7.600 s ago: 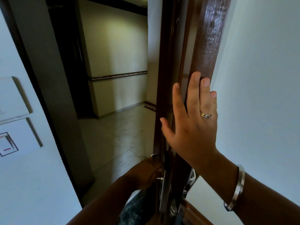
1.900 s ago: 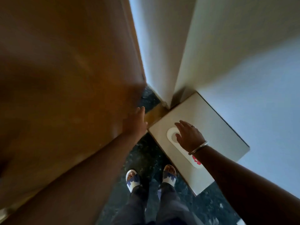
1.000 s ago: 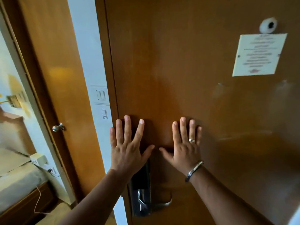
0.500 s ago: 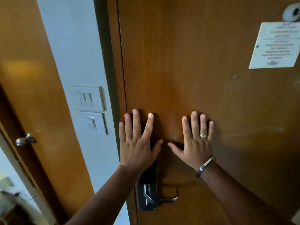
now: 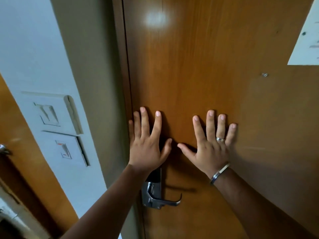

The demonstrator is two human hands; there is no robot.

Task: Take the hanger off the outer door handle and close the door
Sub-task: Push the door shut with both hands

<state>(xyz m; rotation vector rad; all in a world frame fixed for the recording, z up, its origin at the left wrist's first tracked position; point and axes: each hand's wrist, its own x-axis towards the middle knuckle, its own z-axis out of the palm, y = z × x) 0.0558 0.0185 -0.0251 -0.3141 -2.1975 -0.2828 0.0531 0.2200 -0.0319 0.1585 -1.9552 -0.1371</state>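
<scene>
A brown wooden door (image 5: 198, 69) fills the view and sits flush in its frame. My left hand (image 5: 148, 145) lies flat on it near the latch edge, fingers spread, holding nothing. My right hand (image 5: 210, 145), with a ring and a metal bangle, presses flat beside it, fingers apart. Below my left wrist is the inner metal lever handle (image 5: 164, 199) on a dark lock plate. No hanger is in view.
Two white switch plates (image 5: 57, 128) are on the pale wall left of the frame. A second wooden door with a round knob (image 5: 3, 149) stands at the far left. A white paper notice (image 5: 307, 37) is fixed to the door's upper right.
Both hands stay flat on the door in the same spots. The view has moved closer and to the left, so the notice has slid toward the right edge.
</scene>
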